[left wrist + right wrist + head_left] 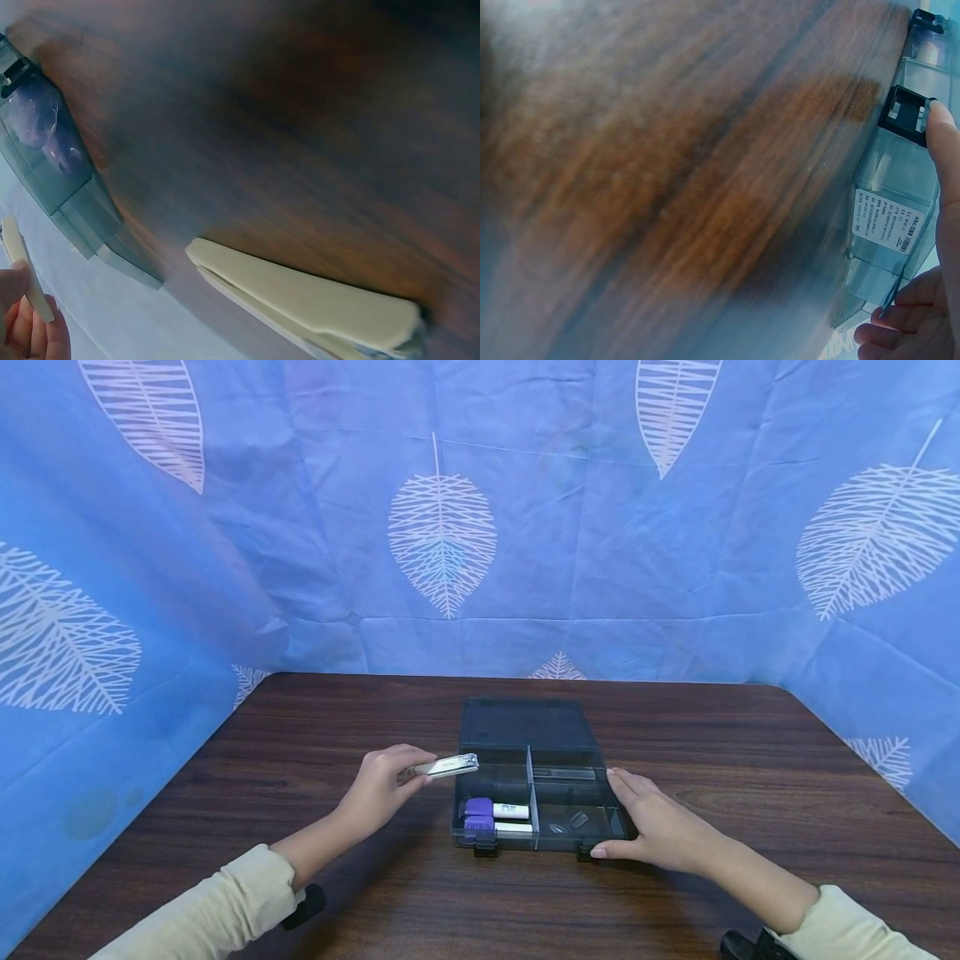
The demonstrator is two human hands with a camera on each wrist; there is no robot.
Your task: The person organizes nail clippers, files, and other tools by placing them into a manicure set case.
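Observation:
My left hand (384, 781) pinches a slim pale tool with a shiny metal end (453, 765) between thumb and fingers, over the left edge of a see-through grey storage box (495, 770). Its exact kind I cannot tell. The box stands open, its lid (525, 722) laid back behind it. Two purple-capped white sticks (510, 811) lie in its front left compartment. With the thumb (943, 139) on a front latch (907, 114) and the fingers along the right wall, my right hand (660, 827) grips the box's front right corner.
A pale divider (532, 793) splits the box, and small clear pieces (577, 819) lie in its front right part. In the left wrist view a long cream stapler-shaped object (307, 292) appears close to the camera. Blue leaf-print cloth (330, 568) surrounds the dark wooden table (345, 702).

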